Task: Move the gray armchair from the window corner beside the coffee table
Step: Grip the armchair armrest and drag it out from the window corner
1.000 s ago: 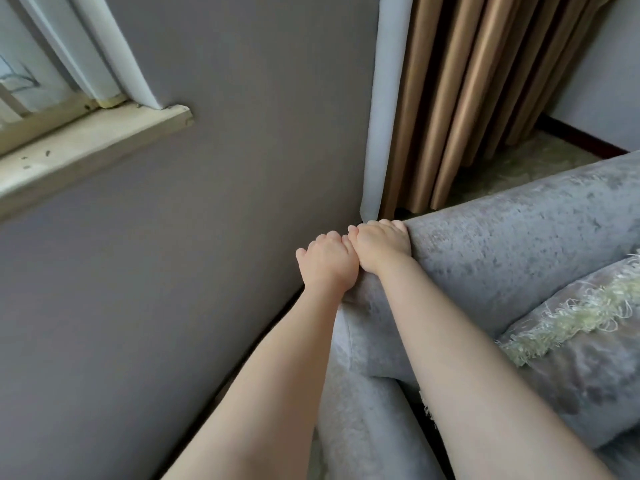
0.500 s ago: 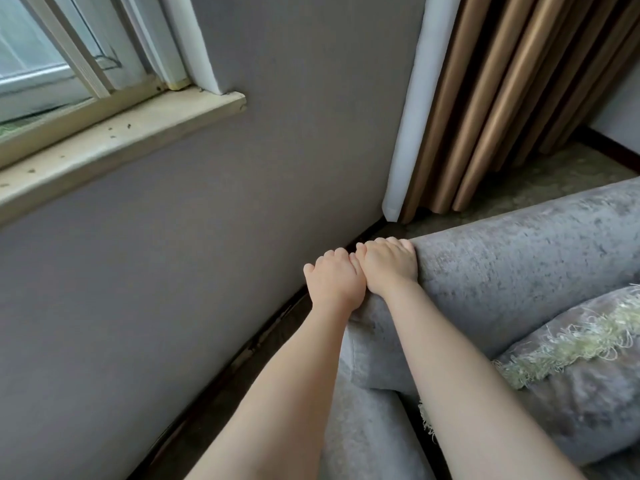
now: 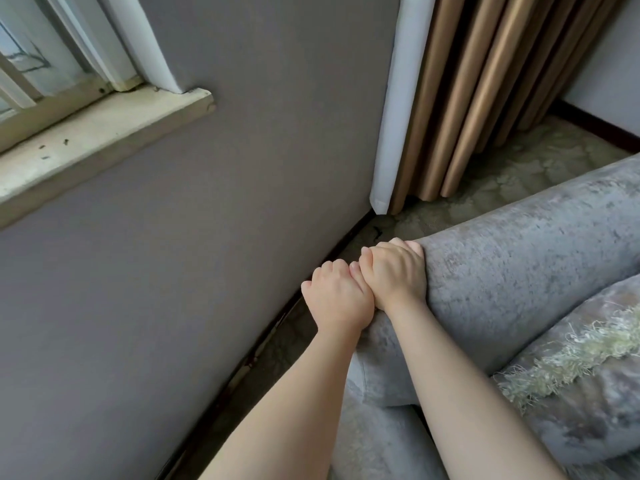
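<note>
The gray armchair (image 3: 512,271) fills the lower right, its velvet backrest running up to the right. My left hand (image 3: 337,299) grips the backrest's corner edge, fingers curled over it. Touching it on the right, my right hand (image 3: 394,271) is closed over the top of the same corner. A strip of floor separates the chair from the wall. A gray cushion with a pale fringe (image 3: 571,362) lies on the seat. No coffee table is in view.
A gray wall (image 3: 207,271) with a dark skirting board stands close on the left, under a window sill (image 3: 86,140). Tan curtains with a white edge (image 3: 467,98) hang in the corner. Patterned floor (image 3: 519,168) shows behind the chair.
The gap between the chair's corner and the wall has widened, with more floor showing along the skirting. Both hands keep the same grip on the backrest corner.
</note>
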`<state>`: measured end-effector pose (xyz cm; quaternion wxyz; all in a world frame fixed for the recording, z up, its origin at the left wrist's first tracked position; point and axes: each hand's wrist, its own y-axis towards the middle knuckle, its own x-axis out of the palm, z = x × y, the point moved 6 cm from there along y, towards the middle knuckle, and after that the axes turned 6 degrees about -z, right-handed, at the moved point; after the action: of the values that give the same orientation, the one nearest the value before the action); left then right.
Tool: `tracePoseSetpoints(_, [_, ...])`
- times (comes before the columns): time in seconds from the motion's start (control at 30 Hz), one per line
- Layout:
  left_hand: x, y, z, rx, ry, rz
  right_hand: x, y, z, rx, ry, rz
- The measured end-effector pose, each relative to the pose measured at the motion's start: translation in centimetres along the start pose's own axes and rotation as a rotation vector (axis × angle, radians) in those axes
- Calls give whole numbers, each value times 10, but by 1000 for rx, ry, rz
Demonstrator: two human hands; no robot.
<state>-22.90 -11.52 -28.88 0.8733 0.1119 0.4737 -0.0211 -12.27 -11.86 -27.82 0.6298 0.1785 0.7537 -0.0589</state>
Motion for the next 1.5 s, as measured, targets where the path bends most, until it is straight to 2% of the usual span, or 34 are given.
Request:
tracePoseSetpoints(0.17, [5, 4, -2, -13, 5, -47, -2, 1, -1, -8, 11, 11])
tracePoseSetpoints(0.33, [0, 1, 0, -23, 21, -75, -4, -1, -2, -24, -11, -55])
tracePoseSetpoints(0.53, [-7, -9, 6, -86, 41, -254, -8, -13, -2, -81, -33, -185])
tracePoseSetpoints(0.6, [-11, -18, 8, -93, 52, -268, -11, -19, -2, -95, -35, -214])
tracePoseSetpoints(0.9, [-35, -74, -8, -145, 97, -205, -20, -76, -20, -166, -11, -243])
tracePoseSetpoints(1.2, [-52, -105, -28, -121, 126, -197, -20, -111, -41, -166, -37, -230])
tracePoseSetpoints(1.5, [-49, -88, -38, -72, 52, 11, -9, -90, -43, -82, -24, -80])
